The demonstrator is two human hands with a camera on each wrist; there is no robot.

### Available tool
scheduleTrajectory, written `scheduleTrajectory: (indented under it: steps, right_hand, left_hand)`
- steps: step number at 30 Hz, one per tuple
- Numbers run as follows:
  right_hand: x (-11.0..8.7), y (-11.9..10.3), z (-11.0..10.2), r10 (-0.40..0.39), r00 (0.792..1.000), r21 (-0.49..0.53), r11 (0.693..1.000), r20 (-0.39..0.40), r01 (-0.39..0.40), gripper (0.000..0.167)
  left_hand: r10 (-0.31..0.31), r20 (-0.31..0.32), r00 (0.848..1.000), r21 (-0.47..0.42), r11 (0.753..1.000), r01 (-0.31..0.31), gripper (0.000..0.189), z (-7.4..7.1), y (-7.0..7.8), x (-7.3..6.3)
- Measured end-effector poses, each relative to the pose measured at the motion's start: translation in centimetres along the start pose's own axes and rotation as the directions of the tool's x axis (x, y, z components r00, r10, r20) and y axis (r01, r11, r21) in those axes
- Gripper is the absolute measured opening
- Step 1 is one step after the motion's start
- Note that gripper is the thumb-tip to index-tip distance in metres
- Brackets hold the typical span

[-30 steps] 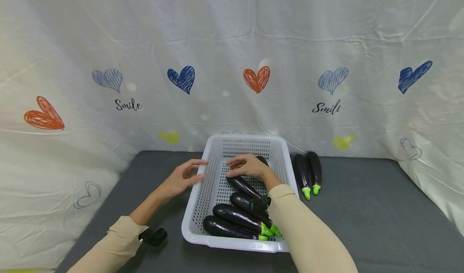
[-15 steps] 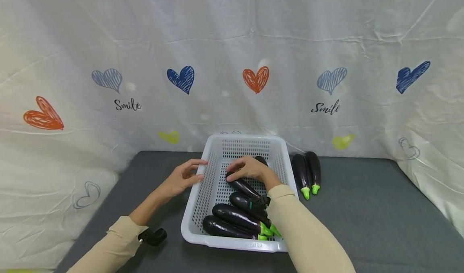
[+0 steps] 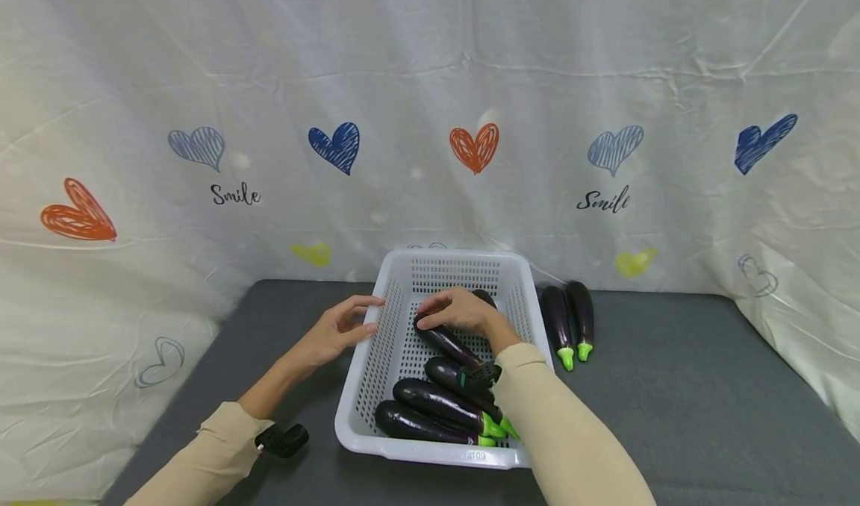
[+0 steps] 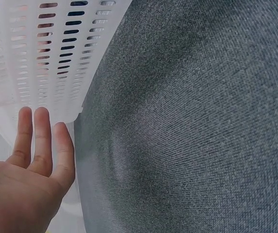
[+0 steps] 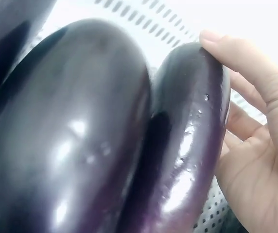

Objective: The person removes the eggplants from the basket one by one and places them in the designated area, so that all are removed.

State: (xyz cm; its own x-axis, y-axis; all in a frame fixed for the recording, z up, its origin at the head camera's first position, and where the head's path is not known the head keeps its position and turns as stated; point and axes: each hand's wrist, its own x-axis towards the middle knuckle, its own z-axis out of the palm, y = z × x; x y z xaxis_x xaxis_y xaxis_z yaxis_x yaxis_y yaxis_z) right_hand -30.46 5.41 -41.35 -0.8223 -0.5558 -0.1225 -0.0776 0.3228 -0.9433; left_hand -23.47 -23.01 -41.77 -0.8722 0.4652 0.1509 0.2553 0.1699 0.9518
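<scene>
A white perforated plastic basket holds several dark purple eggplants with green stems. My right hand reaches in and pinches the rounded end of one eggplant. In the right wrist view the thumb lies on that eggplant's tip, while the other fingers pass partly out of sight along its far side. Beside it lies another eggplant. My left hand is at the basket's left rim, fingertips touching or very near it, its fingers extended and nothing held.
Two more eggplants lie on the dark grey table, right of the basket. A further eggplant shows partly behind my right hand. A white curtain printed with hearts hangs behind the table.
My right hand has come down onto the eggplant's end, which has shifted slightly up and to the left. The left hand stays where it was.
</scene>
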Motion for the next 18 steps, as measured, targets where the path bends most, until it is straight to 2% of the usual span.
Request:
scheduleTrajectory:
  steps: [6,18]
  right_hand:
    - [0.1,-0.3,-0.2,0.030,0.999,0.170,0.985,-0.019,-0.027,0.043]
    - [0.3,-1.1,-0.5,-0.014,0.989,0.125,0.992,-0.145,0.032,0.041]
  left_hand:
    - [0.000,-0.001,1.000,0.009,1.000,0.000,0.046,0.0,0.0,0.0]
    - [-0.011,-0.003,1.000,0.029,1.000,0.011,0.046,0.0,0.1,-0.1]
